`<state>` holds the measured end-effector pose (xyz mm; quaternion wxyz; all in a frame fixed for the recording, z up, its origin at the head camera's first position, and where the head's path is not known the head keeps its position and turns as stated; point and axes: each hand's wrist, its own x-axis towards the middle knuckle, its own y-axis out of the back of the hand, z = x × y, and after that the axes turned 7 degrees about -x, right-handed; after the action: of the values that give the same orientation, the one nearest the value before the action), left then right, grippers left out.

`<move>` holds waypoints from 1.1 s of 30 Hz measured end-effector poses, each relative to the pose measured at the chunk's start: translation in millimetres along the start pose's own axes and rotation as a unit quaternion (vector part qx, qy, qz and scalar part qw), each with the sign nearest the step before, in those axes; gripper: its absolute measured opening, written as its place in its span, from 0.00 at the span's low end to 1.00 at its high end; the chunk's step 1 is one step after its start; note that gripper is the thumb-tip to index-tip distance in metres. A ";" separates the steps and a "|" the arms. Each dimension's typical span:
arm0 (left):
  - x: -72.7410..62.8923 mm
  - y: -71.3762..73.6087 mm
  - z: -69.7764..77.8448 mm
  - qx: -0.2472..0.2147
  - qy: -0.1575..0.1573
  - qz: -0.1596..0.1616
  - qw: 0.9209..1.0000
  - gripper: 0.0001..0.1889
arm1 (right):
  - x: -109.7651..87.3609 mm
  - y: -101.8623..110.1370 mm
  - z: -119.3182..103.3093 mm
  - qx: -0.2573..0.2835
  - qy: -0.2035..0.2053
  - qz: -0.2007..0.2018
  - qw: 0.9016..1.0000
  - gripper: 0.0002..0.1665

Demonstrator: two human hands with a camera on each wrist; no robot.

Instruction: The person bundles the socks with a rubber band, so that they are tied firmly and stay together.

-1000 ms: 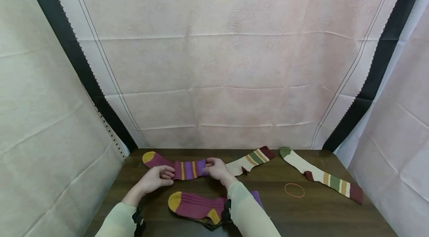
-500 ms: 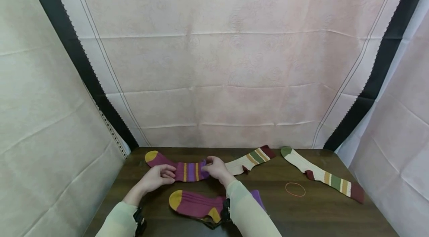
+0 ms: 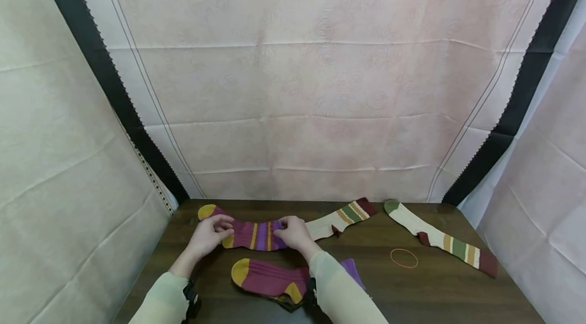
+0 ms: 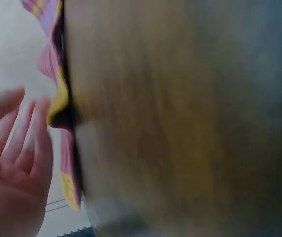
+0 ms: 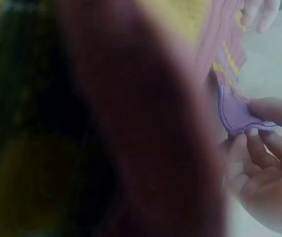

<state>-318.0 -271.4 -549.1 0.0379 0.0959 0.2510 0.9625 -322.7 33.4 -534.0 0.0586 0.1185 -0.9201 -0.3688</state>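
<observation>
A maroon sock [image 3: 244, 232] with a yellow toe, yellow heel and purple-and-yellow striped leg lies across the back left of the table. My right hand [image 3: 295, 232] pinches its purple cuff [image 5: 239, 111] between thumb and fingers, lifting the edge a little in the right wrist view. Over the foot part is my left hand [image 3: 208, 236]. In the left wrist view its fingers [image 4: 32, 143] are extended, thumb apart, with the fingertips right at the yellow heel [image 4: 59, 103]. A matching maroon sock [image 3: 274, 279] lies nearer, partly hidden under my right forearm.
Behind my right hand lies a cream sock [image 3: 341, 221] with green and tan stripes, its toe end hidden. A matching cream sock [image 3: 439, 237] slants across the right side. A thin reddish elastic band [image 3: 404, 258] rests on the dark wooden table [image 3: 439, 293]. Pale cloth walls surround it.
My left hand has slid left and away along the sock, uncovering its yellow heel. The sock's striped leg has shifted slightly nearer, while my right hand stays at the cuff.
</observation>
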 end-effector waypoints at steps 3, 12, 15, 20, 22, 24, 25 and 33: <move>8.8 5.6 -6.8 0.049 -0.024 0.063 0.997 0.15 | -2.9 2.6 1.7 0.006 0.016 0.008 1.000 0.15; 22.8 31.0 -24.3 0.120 0.022 0.069 0.990 0.36 | -7.1 8.9 15.1 0.001 0.032 0.031 0.999 0.10; 24.5 34.2 -29.1 0.105 0.054 0.046 0.992 0.41 | -6.7 10.3 20.4 0.005 0.030 0.033 0.999 0.10; 26.2 34.6 -33.7 0.073 0.074 0.054 0.993 0.40 | -7.1 12.9 24.4 0.011 0.028 0.032 0.999 0.09; 26.1 34.5 -33.4 0.065 0.071 0.063 0.993 0.39 | -7.4 13.9 24.2 0.012 0.029 0.033 0.999 0.09; 25.6 34.1 -32.4 0.061 0.067 0.073 0.993 0.38 | -7.5 14.6 23.7 0.010 0.030 0.034 0.999 0.08; 25.1 33.7 -31.3 0.059 0.066 0.079 0.993 0.37 | -7.7 14.8 23.4 0.011 0.030 0.033 0.999 0.08; 18.8 31.7 -29.9 0.052 0.077 0.137 0.986 0.29 | -9.0 14.4 24.2 0.017 0.016 0.010 1.000 0.12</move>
<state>-343.3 -311.0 -556.0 -0.1190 0.0573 0.2873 0.9487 -321.3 62.0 -541.7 0.0751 0.1166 -0.9261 -0.3508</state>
